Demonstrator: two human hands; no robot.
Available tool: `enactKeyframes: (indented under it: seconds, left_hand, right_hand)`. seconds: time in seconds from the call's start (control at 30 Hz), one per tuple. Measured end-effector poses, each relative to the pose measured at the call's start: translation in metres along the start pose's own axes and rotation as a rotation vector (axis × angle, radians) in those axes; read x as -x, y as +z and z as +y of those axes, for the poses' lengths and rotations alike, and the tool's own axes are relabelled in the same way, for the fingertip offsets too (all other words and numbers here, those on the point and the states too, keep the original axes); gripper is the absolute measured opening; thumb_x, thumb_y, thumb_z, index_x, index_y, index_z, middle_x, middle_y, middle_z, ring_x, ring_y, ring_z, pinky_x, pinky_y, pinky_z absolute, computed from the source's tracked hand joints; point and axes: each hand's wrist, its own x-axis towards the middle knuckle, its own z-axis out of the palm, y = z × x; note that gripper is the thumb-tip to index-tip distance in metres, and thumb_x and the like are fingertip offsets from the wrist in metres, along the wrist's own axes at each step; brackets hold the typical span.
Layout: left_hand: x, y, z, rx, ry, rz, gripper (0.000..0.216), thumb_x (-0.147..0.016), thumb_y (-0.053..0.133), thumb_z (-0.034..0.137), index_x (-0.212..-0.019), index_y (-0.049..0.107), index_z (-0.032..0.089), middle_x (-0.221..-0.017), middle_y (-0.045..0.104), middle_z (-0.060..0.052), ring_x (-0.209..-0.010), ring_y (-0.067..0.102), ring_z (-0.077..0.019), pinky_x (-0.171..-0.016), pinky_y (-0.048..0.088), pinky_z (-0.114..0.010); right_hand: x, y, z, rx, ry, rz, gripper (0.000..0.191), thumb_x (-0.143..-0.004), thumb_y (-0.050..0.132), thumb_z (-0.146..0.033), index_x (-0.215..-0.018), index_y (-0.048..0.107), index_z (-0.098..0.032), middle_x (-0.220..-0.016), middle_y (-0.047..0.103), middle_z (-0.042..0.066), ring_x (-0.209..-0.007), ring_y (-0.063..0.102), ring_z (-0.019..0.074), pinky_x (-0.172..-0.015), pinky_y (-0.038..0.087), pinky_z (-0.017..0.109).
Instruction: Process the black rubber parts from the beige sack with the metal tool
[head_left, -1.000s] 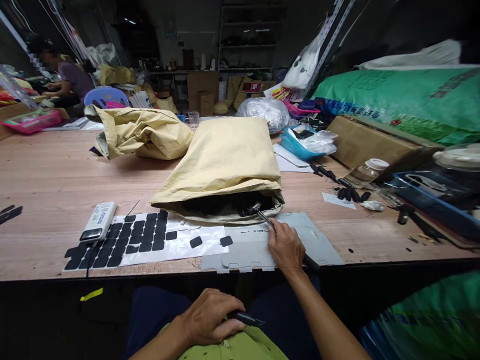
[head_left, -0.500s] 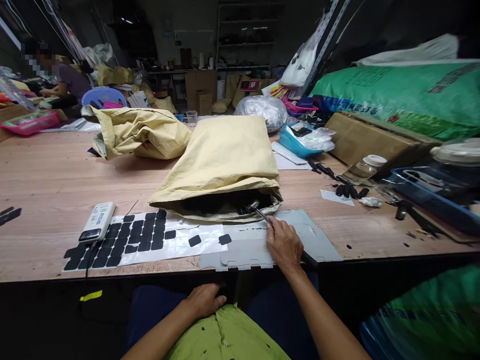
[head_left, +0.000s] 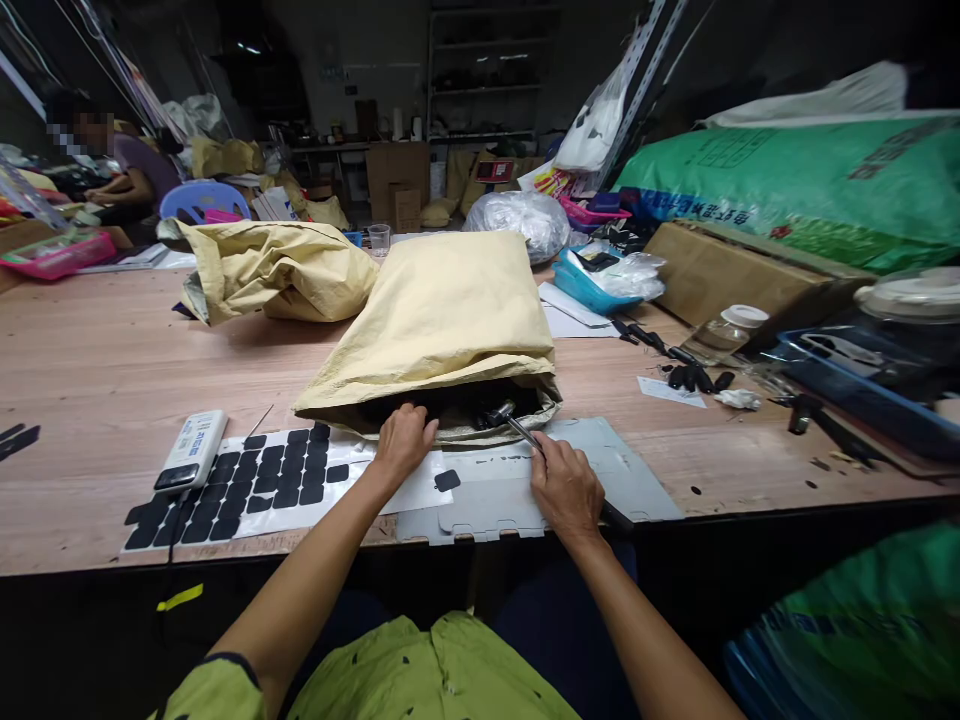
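Note:
A tan sack [head_left: 442, 320] lies on the wooden table [head_left: 97, 370], its dark mouth facing me. My left hand [head_left: 403, 443] reaches into that mouth, fingers curled at the rim; what they touch is hidden. My right hand [head_left: 566, 487] rests on a grey flat sheet [head_left: 637, 480] and is closed on a thin metal tool [head_left: 517, 428] whose head lies in the sack's mouth. A white sheet with several black pads [head_left: 270, 480] lies to the left.
A white remote-like device [head_left: 187, 452] sits on the pad sheet. A second crumpled tan sack [head_left: 270, 268] lies behind. Small black parts [head_left: 694, 378], a jar [head_left: 731, 330], a cardboard box [head_left: 720, 275] and green sacks [head_left: 810, 190] crowd the right. Another person [head_left: 112, 170] works at far left.
My left hand rose from my lap, where it had held a dark pen-like item, and reached forward to the sack's mouth. My right hand stayed put.

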Motion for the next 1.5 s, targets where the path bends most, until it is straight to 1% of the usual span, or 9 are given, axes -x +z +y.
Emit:
enactKeyframes:
  seconds: [0.13, 0.33, 0.43, 0.6, 0.73, 0.9, 1.17, 1.3, 1.5]
  left_hand:
    - [-0.016, 0.008, 0.005, -0.222, -0.024, -0.044, 0.025, -0.092, 0.055, 0.035, -0.099, 0.069, 0.016, -0.099, 0.066, -0.013, -0.093, 0.064, -0.0265, -0.076, 0.045, -0.034]
    - [-0.008, 0.006, 0.007, -0.208, -0.008, 0.017, 0.024, -0.092, 0.056, 0.034, -0.094, 0.067, 0.014, -0.097, 0.064, -0.011, -0.093, 0.061, -0.0258, -0.075, 0.043, -0.033]
    - [0.008, 0.003, 0.0, -0.083, 0.098, 0.082, 0.022, -0.091, 0.058, 0.037, -0.091, 0.066, 0.017, -0.095, 0.062, -0.007, -0.09, 0.058, -0.0224, -0.071, 0.042, -0.03]
    - [0.042, 0.021, -0.01, 0.102, 0.32, 0.018, 0.015, -0.088, 0.064, 0.034, -0.091, 0.066, 0.02, -0.091, 0.062, -0.003, -0.085, 0.056, -0.0188, -0.07, 0.042, -0.029]
    - [0.053, 0.039, -0.013, 0.191, 0.242, 0.055, 0.014, -0.086, 0.067, 0.034, -0.094, 0.068, 0.022, -0.092, 0.062, -0.003, -0.088, 0.056, -0.02, -0.076, 0.042, -0.032]
    - [0.05, 0.041, -0.017, 0.341, 0.222, 0.061, 0.015, -0.082, 0.07, 0.029, -0.095, 0.069, 0.023, -0.089, 0.063, -0.001, -0.086, 0.056, -0.0184, -0.077, 0.042, -0.03]
    - [0.048, 0.04, -0.017, 0.39, 0.193, 0.044, 0.012, -0.081, 0.071, 0.027, -0.091, 0.071, 0.023, -0.082, 0.061, 0.0, -0.081, 0.055, -0.0168, -0.074, 0.04, -0.029]
    - [0.047, 0.041, -0.016, 0.4, 0.176, 0.047, 0.011, -0.079, 0.071, 0.025, -0.09, 0.071, 0.023, -0.082, 0.061, 0.0, -0.082, 0.056, -0.0171, -0.075, 0.041, -0.029]
    - [0.047, 0.04, -0.014, 0.398, 0.16, 0.048, 0.01, -0.077, 0.074, 0.024, -0.087, 0.072, 0.023, -0.08, 0.061, 0.001, -0.082, 0.056, -0.0173, -0.076, 0.04, -0.029]
  right_hand:
    - [0.0, 0.001, 0.001, 0.007, -0.001, 0.003, 0.031, -0.096, 0.044, -0.027, -0.119, 0.063, -0.021, -0.093, 0.066, 0.005, -0.082, 0.049, 0.018, -0.07, 0.032, 0.03]
    - [0.0, 0.001, 0.0, -0.002, 0.01, 0.002, 0.031, -0.095, 0.045, -0.028, -0.119, 0.064, -0.022, -0.093, 0.066, 0.004, -0.082, 0.049, 0.0177, -0.07, 0.031, 0.03]
    - [0.0, -0.001, -0.001, -0.015, 0.012, -0.003, 0.031, -0.095, 0.045, -0.028, -0.119, 0.064, -0.022, -0.092, 0.065, 0.005, -0.082, 0.048, 0.018, -0.07, 0.031, 0.03]
    - [0.0, -0.002, -0.001, -0.013, 0.015, -0.01, 0.033, -0.095, 0.042, -0.028, -0.119, 0.063, -0.021, -0.093, 0.065, 0.005, -0.081, 0.048, 0.0181, -0.069, 0.031, 0.031]
    - [0.0, 0.0, -0.001, -0.038, 0.023, -0.008, 0.032, -0.094, 0.044, -0.028, -0.118, 0.064, -0.021, -0.092, 0.065, 0.006, -0.081, 0.047, 0.0185, -0.07, 0.031, 0.031]
    - [-0.003, -0.004, 0.0, -0.132, 0.069, -0.039, 0.033, -0.091, 0.047, -0.026, -0.119, 0.064, -0.022, -0.096, 0.068, 0.005, -0.084, 0.052, 0.0192, -0.073, 0.036, 0.031]
    - [0.038, -0.048, -0.03, -0.562, 0.018, -0.166, 0.046, -0.096, 0.039, -0.033, -0.141, 0.049, -0.027, -0.134, 0.061, 0.005, -0.12, 0.058, 0.0199, -0.095, 0.049, 0.034]
    - [0.061, -0.06, -0.046, -0.624, -0.032, -0.297, 0.046, -0.097, 0.037, -0.031, -0.142, 0.049, -0.032, -0.127, 0.065, 0.003, -0.112, 0.063, 0.0176, -0.094, 0.052, 0.032]
    - [0.069, -0.06, -0.054, -0.53, -0.055, -0.266, 0.047, -0.098, 0.037, -0.027, -0.143, 0.046, -0.035, -0.112, 0.069, 0.003, -0.091, 0.068, 0.0152, -0.08, 0.054, 0.025]
